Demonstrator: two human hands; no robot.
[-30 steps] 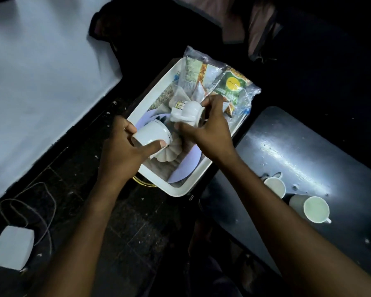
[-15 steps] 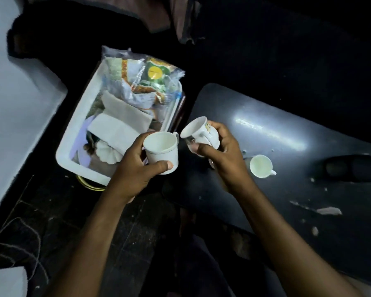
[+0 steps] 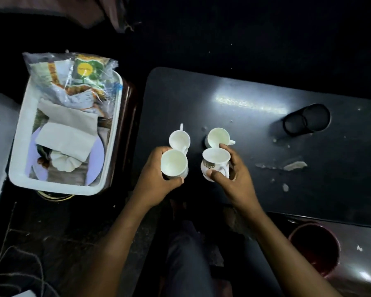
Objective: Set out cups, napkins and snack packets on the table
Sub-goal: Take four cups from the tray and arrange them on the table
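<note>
My left hand (image 3: 156, 185) grips a plain white cup (image 3: 173, 165), held upright over the near left part of the dark table (image 3: 308, 185). My right hand (image 3: 234, 179) holds a white cup with a printed pattern (image 3: 215, 161) by its side and handle. Just beyond them two more white cups stand on the table, one (image 3: 179, 139) on the left and one (image 3: 218, 136) on the right. To the left, a white tray (image 3: 19, 133) holds folded napkins (image 3: 66, 136) and snack packets (image 3: 81, 76) in clear plastic.
A dark cylindrical object (image 3: 306, 120) lies on the table at the back right. Torn scraps of paper (image 3: 293, 166) litter the table's right side. A dark red bucket (image 3: 315, 247) stands near the table's front right edge. Cables (image 3: 19, 271) run over the floor at lower left.
Both hands lifted a cup each out of the tray and carried them right, over the table, near the two standing cups. The camera view swung right with them.
</note>
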